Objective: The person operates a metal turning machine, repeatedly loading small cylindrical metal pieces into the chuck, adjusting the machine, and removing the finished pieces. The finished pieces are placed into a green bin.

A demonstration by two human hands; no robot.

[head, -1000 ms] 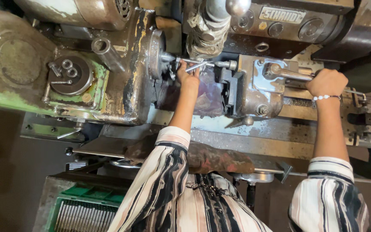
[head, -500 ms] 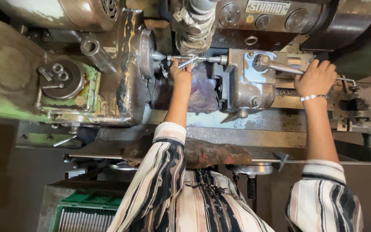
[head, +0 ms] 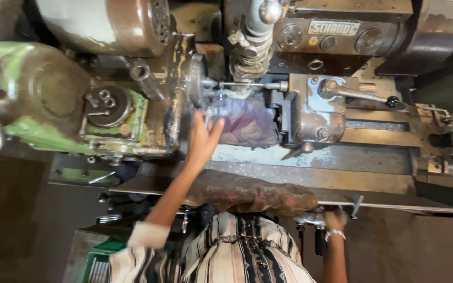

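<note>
You are reaching your left hand [head: 204, 140], fingers spread and holding nothing, toward the thin metal rod [head: 247, 85] in the lathe [head: 310, 112], while your right hand [head: 334, 220] is low, fingers hidden.

Grimy metal lathe [head: 342, 131] — glossy plastic bag [head: 247, 123]

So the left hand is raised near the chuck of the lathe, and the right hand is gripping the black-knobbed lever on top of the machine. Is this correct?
Not fully. The head view shows the left hand raised near the chuck of the lathe, as you say. But the right hand is not on the black-knobbed lever; it is down low, below the front edge of the machine, and the lever stands free.
</note>
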